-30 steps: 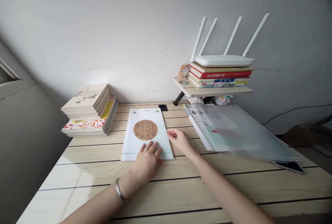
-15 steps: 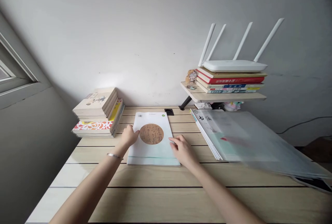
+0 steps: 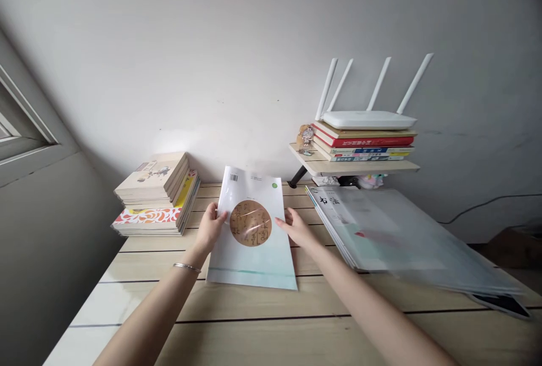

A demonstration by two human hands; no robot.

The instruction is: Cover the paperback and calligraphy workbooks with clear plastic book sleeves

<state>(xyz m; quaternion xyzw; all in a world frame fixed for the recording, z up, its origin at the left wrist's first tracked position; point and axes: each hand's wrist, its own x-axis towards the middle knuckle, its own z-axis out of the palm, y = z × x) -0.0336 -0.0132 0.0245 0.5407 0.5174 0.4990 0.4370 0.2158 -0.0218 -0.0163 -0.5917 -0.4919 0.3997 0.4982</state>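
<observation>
A thin paperback book [image 3: 262,267] with a pale white-to-mint cover and a brown circle of handwritten characters is between my hands, its top end tilted up off the table. My left hand [image 3: 210,226] grips its left edge, thumb on the cover and fingers behind. On the opposite edge, my right hand [image 3: 296,227] pinches the book with the thumb over the cover. The fingers beneath the book are hidden.
At the left stands a stack of books [image 3: 154,177]. A translucent plastic sheet [image 3: 402,236] covers other booklets [image 3: 328,225] on the right of the wooden table [image 3: 237,332]. Behind, a small raised shelf [image 3: 359,167] carries books [image 3: 368,141] and a white router [image 3: 368,120].
The book lay flat; now its far end is raised and tilted toward me. Both hands have closed on its side edges. The camera view has shifted slightly.
</observation>
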